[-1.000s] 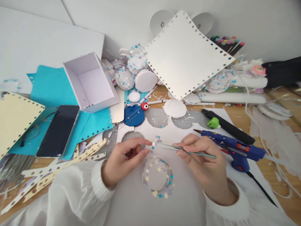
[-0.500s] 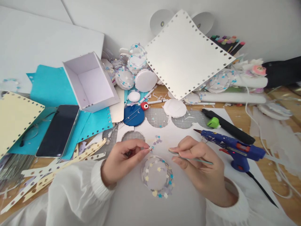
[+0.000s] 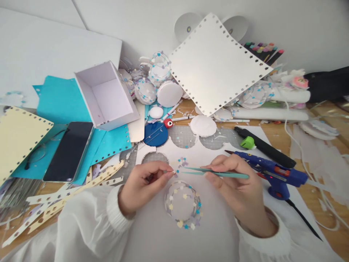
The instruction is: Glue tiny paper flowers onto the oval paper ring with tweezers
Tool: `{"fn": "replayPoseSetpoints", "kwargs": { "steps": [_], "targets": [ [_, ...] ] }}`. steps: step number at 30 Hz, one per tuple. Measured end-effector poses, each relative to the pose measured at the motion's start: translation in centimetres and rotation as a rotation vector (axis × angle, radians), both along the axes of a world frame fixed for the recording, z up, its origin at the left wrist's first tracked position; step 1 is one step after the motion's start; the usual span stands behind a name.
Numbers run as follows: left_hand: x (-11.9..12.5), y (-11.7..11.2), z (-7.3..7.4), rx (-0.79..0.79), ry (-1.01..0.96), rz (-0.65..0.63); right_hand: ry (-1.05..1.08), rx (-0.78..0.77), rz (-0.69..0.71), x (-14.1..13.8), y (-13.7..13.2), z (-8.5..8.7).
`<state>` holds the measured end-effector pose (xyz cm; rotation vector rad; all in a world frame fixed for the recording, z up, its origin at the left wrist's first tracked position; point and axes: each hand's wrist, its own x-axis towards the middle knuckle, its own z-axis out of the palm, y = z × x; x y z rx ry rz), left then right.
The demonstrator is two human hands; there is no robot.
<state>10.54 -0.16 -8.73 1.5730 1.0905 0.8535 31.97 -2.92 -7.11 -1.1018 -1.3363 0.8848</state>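
Observation:
My left hand (image 3: 144, 182) is pinched, thumb against forefinger, on a tiny paper piece too small to name at its fingertips. My right hand (image 3: 234, 185) grips teal tweezers (image 3: 215, 172), whose tips point left and end close to the left fingertips. Just below both hands lies a grey paper disc (image 3: 183, 205) ringed with small yellow, blue and lilac paper flowers. It rests on a white sheet (image 3: 196, 156) with round holes cut out. A few loose paper flowers (image 3: 182, 161) lie on that sheet above the tweezers' tips.
A blue glue gun (image 3: 269, 171) lies right of my right hand, its cord trailing toward me. Beyond it are a black tool with a green cap (image 3: 261, 145), an open white box (image 3: 106, 95), a phone (image 3: 69, 151), turquoise paper (image 3: 58, 102), punched strips (image 3: 65, 196) and stacked discs (image 3: 160, 83).
The tweezers drew back to the right away from the left fingertips, then swung out again leftward to meet them. The left hand kept its pinch and barely moved.

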Motion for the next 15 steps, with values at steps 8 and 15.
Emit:
{"fn": "replayPoseSetpoints", "kwargs": {
  "steps": [8,15],
  "targets": [
    [0.01,-0.04,0.38,0.057,0.050,-0.031,0.084,-0.106,0.039,-0.34,0.12,0.27],
    [0.05,0.02,0.84,0.038,0.077,-0.065,0.080,-0.068,0.053,-0.29,-0.15,0.00]
  ]
}}
